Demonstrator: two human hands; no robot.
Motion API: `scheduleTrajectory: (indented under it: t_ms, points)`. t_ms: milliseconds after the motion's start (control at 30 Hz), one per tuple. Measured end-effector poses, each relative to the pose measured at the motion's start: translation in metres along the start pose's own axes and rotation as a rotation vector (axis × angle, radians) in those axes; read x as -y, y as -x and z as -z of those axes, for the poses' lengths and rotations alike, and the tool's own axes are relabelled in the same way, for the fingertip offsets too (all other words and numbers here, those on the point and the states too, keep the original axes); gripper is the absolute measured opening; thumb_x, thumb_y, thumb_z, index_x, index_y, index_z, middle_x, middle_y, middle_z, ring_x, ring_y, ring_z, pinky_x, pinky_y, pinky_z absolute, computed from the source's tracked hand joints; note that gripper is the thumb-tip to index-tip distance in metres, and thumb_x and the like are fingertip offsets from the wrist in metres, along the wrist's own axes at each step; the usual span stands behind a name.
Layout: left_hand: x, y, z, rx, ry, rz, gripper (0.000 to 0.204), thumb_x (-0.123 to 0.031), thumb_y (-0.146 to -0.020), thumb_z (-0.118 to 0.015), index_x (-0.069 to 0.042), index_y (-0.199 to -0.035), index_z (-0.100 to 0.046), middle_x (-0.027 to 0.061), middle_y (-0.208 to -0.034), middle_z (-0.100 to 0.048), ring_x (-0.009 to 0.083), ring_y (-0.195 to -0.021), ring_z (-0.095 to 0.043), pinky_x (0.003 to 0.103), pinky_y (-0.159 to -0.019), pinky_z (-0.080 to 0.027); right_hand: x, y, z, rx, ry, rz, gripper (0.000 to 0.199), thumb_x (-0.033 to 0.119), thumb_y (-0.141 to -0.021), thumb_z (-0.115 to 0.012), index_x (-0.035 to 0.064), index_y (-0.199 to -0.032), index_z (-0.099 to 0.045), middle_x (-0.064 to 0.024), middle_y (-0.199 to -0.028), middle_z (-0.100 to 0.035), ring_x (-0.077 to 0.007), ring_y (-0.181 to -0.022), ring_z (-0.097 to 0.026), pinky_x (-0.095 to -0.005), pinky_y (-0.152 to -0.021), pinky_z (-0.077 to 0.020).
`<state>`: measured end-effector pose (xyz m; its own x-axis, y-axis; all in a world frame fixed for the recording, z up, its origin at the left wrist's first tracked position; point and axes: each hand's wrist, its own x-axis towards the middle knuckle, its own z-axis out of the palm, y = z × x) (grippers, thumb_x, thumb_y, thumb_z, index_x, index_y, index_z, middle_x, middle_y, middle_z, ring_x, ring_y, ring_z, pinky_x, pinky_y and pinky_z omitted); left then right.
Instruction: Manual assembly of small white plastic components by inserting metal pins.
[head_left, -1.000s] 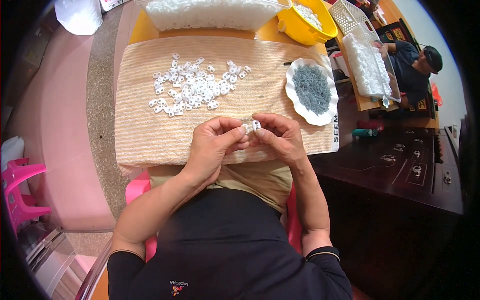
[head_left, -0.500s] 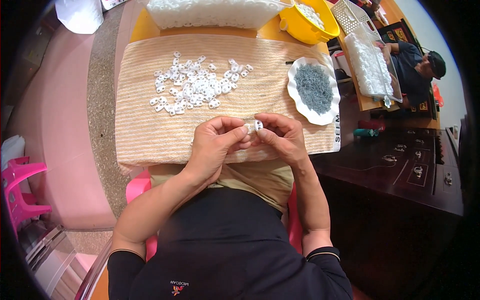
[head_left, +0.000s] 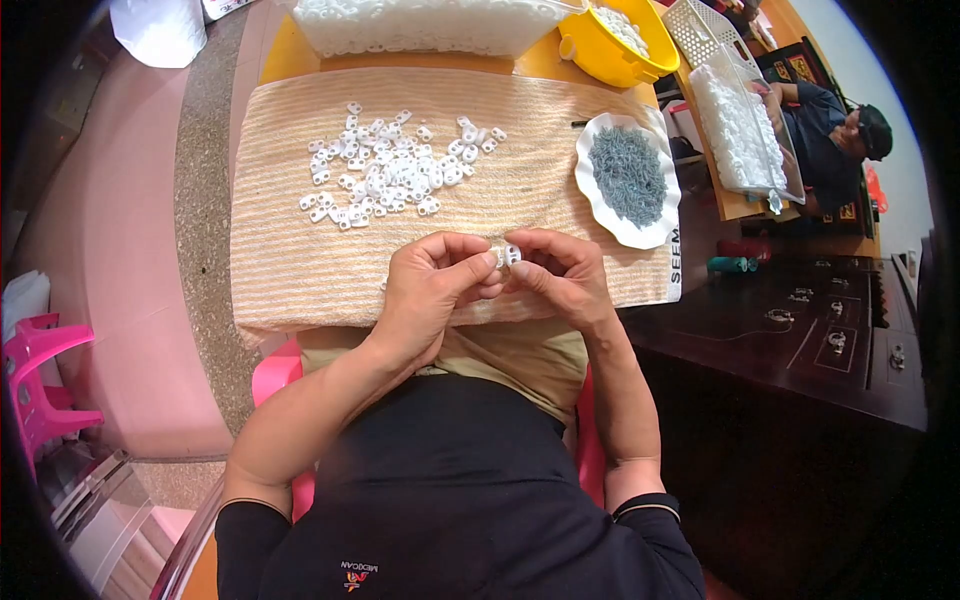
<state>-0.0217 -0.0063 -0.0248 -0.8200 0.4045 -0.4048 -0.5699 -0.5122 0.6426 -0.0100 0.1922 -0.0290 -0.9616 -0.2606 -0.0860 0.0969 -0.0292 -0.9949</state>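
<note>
1. At the far left, a pink plastic chair point(head_left: 40, 370) is standing on the pink floor, well apart from the surface.
2. Left of centre, the left hand point(head_left: 430, 290) is resting over the near edge of the striped towel point(head_left: 290, 260), its fingers point(head_left: 470, 262) curling in and pressing together on a small white plastic piece point(head_left: 511, 254).
3. Beyond that hand, a loose heap of white plastic pieces point(head_left: 390, 170) is lying spread on the towel (all apart from both hands).
4. At the centre, the small white piece is sitting between the two hands, just above the towel's near edge.
5. Just right of it, the right hand point(head_left: 565, 280) is meeting the left, its fingers point(head_left: 535, 272) pinching the same piece from the other side.
6. Farther right, a white scalloped plate point(head_left: 598, 205) is holding a mound of small grey parts point(head_left: 630, 175), sitting on the towel's right end.
7. At the top, a clear tub of white pieces point(head_left: 430, 25) and a yellow bowl point(head_left: 610, 50) are standing behind the towel.
8. At the far right, another person point(head_left: 830, 130) is sitting beside a tray point(head_left: 740, 130) of white pieces.
</note>
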Motion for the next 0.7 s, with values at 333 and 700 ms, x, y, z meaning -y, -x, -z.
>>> scheduleTrajectory:
  t_ms: [333,700]
  points:
    - [-0.0005,0.0001,-0.0004,0.015,-0.041,0.013,0.013,-0.007,-0.088,-0.066,0.001,-0.098,-0.062,0.0071,-0.086,-0.065,0.0124,-0.075,-0.065,0.025,-0.072,-0.057,0.0012,0.0003,-0.0052,-0.01,-0.056,-0.033,0.031,0.002,-0.088,-0.064,-0.0038,-0.118,-0.06,-0.0072,-0.097,-0.067,-0.0114,-0.083,-0.065,-0.0239,-0.073,-0.0546]
    - [0.0008,-0.0018,0.0004,0.022,-0.037,0.031,0.012,-0.006,-0.088,-0.065,0.001,-0.097,-0.062,0.0075,-0.087,-0.066,0.0124,-0.075,-0.064,0.027,-0.073,-0.057,0.0033,0.0008,-0.005,0.008,-0.058,-0.043,0.03,0.001,-0.089,-0.063,-0.0043,-0.118,-0.059,-0.0076,-0.096,-0.068,-0.0117,-0.085,-0.065,-0.0241,-0.076,-0.0539]
